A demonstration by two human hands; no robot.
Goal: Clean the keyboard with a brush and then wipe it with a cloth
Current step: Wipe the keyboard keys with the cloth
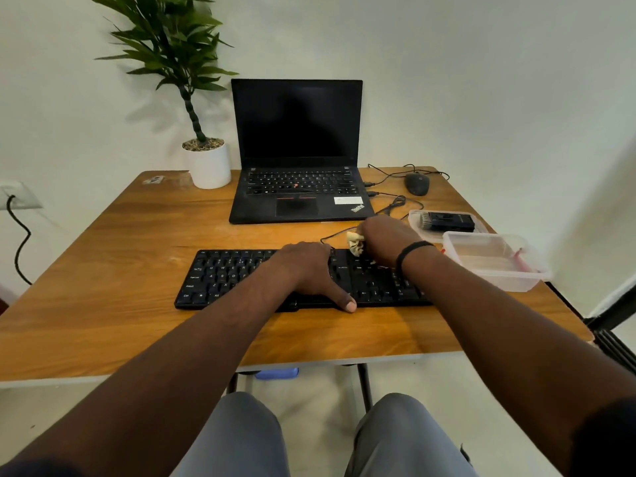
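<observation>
Single view only, head-worn wide-angle camera, so no overlap with a second view. It looks forward and down from above the seated person's lap, across the wooden table with a pale edge [103, 270] toward the plain white wall [481, 80]. Close range: both forearms enter from the bottom corners, and the flat black keyboard [220, 277] sits mid-frame. Edges bow outward, probably lens distortion. The open black laptop [296, 149] faces the camera squarely.
</observation>
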